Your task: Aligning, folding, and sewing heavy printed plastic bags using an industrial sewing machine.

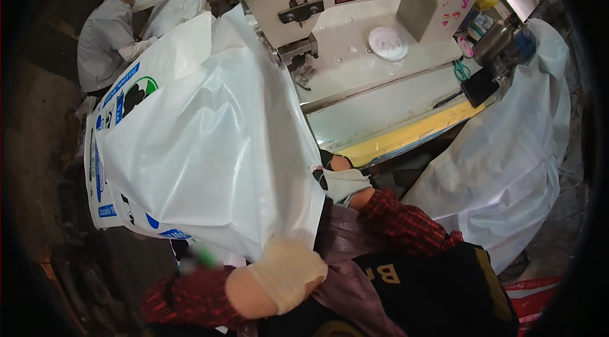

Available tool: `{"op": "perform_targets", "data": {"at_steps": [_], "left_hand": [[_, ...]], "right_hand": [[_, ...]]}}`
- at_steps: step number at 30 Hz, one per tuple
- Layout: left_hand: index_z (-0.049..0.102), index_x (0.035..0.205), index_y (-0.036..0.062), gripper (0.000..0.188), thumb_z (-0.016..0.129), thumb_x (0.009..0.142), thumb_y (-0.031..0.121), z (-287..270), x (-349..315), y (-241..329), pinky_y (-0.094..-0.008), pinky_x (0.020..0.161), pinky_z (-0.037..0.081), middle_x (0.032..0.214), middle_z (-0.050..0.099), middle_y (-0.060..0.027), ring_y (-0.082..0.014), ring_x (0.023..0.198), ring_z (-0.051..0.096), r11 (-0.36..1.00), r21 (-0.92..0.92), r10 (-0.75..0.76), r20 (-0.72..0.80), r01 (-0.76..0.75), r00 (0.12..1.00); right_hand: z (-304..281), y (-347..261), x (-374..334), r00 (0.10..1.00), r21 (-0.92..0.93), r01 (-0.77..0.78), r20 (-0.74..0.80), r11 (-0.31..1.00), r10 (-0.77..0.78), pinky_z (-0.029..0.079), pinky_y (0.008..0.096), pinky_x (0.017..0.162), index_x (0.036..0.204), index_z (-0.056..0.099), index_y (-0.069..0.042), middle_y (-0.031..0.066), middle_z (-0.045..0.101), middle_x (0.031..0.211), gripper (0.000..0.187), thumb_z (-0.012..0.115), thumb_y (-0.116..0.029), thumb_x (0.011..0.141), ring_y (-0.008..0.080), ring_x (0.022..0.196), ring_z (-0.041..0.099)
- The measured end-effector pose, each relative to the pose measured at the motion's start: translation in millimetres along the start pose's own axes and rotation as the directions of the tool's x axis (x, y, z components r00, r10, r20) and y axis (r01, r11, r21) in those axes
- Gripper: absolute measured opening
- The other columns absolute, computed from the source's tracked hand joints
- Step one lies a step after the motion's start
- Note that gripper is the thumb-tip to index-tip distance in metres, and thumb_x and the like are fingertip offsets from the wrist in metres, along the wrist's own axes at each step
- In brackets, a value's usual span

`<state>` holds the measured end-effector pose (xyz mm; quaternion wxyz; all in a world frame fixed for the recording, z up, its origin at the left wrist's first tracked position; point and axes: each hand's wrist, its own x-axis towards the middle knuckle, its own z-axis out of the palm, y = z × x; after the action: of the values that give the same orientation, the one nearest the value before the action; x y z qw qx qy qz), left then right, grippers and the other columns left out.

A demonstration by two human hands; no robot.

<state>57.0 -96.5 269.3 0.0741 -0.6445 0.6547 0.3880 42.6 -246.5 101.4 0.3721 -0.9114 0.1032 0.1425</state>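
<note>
A large stack of white woven sacks (209, 140), with blue, green and black print on its left part, spreads across the left and middle. My right hand (342, 183), in a pale glove with dark fingertips, pinches the right edge of this sack stack, just below the sewing machine's bed. My left hand (288, 277), in a cream glove, is at the near lower edge of the sacks, close to my body. Its fingers are turned away and hidden, so their grip does not show.
An off-white industrial sewing machine (361, 26) stands at the far side, its needle area right of the sacks. A round white dish (387, 44), green-handled scissors (461, 70) and a metal bottle (495, 42) are near it. White sacking (501, 153) hangs at right. A co-worker (108, 39) handles sacks far left.
</note>
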Motion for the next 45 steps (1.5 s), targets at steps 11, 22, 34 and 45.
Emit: {"op": "perform_targets", "data": {"at_steps": [11,22,34,45], "left_hand": [[0.068,0.071,0.0124,0.008,0.063,0.067,0.016,-17,63,-24,-0.0366,0.063,0.051,0.076,0.066,-0.0083,-0.028,0.076,0.064,0.992,0.105,-0.074,0.023,0.071,0.997],[0.066,0.068,0.0073,0.013,0.063,0.065,0.02,-76,97,-171,-0.0401,0.059,0.049,0.068,0.063,-0.014,-0.0308,0.065,0.062,0.891,0.274,-0.178,-0.524,0.362,0.833],[0.057,0.068,0.0112,0.021,0.066,0.051,0.018,-96,-72,-167,-0.0383,0.08,0.04,0.071,0.056,-0.0074,-0.0261,0.075,0.055,0.859,0.274,-0.024,-0.822,0.432,0.569],[0.062,0.097,0.012,0.027,0.062,0.072,0.003,-27,-150,-82,-0.0365,0.086,0.042,0.1,0.057,-0.0093,-0.0299,0.095,0.054,0.733,-0.085,0.182,-0.932,0.675,-0.315]], "right_hand": [[-29,-16,48,0.957,0.291,-0.24,-0.087,0.926,0.276,0.045,0.0479,0.075,0.095,0.055,-0.001,0.0272,0.058,0.093,0.042,0.045,-0.041,0.085,0.0454,0.087,0.056],[-45,13,85,0.985,0.734,-0.081,-0.046,0.674,0.169,0.044,0.0286,0.046,0.079,0.06,-0.005,0.0075,0.057,0.062,0.037,0.051,-0.04,0.084,0.0178,0.054,0.056],[-50,7,79,0.976,0.736,0.093,-0.202,0.671,0.087,0.043,0.0264,0.047,0.091,0.054,-0.005,0.0055,0.055,0.068,0.013,0.056,-0.015,0.083,0.0122,0.053,0.053],[-150,-151,34,0.345,-0.47,0.744,-0.339,0.475,-0.875,0.043,0.0401,0.084,0.089,0.06,-0.002,0.0126,0.061,0.097,0.029,0.068,-0.016,0.064,0.0315,0.097,0.056]]}}
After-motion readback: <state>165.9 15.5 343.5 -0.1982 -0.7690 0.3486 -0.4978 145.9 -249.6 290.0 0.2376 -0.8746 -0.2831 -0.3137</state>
